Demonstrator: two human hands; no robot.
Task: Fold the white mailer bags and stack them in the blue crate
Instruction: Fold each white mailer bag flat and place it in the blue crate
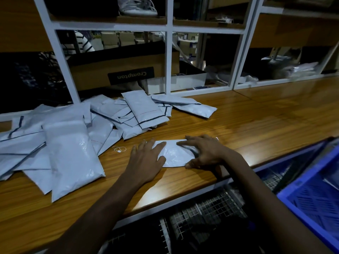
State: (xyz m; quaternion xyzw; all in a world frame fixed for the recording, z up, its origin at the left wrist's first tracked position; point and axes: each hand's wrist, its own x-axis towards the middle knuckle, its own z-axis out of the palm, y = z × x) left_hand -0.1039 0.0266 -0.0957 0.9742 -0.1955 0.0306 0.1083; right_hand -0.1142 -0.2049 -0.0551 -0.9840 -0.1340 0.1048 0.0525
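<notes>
Left hand (146, 158) and right hand (205, 153), both bare, each with long, slender fingers and a low ridge of knuckles just behind them. Behind the fingers and past the wrists, the left forearm (102, 204) and right forearm (256, 189) are likewise uncovered, lean in outline and broadening with distance from the fingers. Detail at the fingertips is too dim to tell.

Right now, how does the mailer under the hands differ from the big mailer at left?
The pressed mailer is short, flat; the big mailer lies long, puffy. Left hand and right hand hold the pressed mailer down; no hand touches the big mailer. Both are white.
</notes>
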